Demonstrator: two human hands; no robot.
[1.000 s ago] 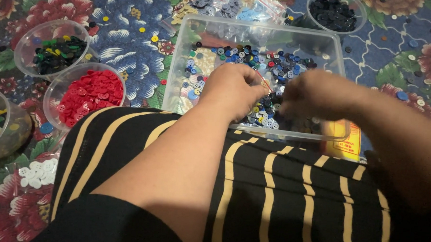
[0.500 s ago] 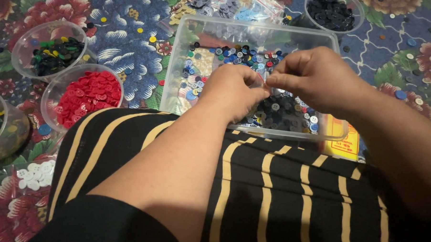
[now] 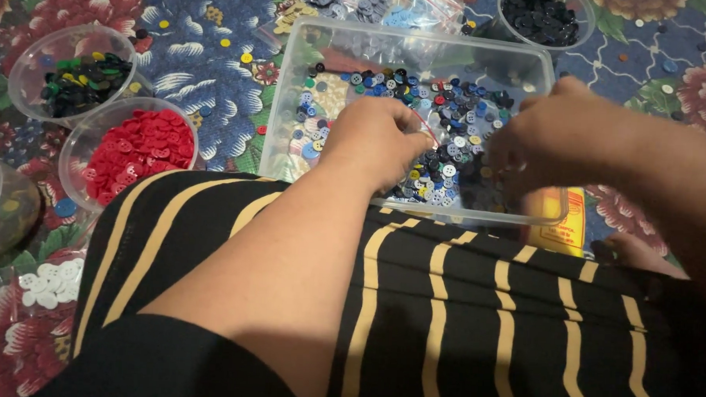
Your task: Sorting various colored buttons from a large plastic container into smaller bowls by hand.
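- The left hand (image 3: 378,141) and the right hand (image 3: 562,139) hover close together over a clear rectangular tray (image 3: 294,102) of mixed buttons (image 3: 450,108), mostly blue, white and black.
- A thin red thread (image 3: 429,131) shows at the left hand's fingertips.
- To the left stand a tub of red buttons (image 3: 136,145) and a tub of dark and green buttons (image 3: 83,79).
- A tub of black buttons (image 3: 543,17) sits beyond the tray.
- A black garment with tan stripes (image 3: 459,304) fills the foreground, on a floral cloth (image 3: 194,52).

The person wears a black garment (image 3: 458,319) with thin tan-gold stripes; both forearms are bare of sleeves.
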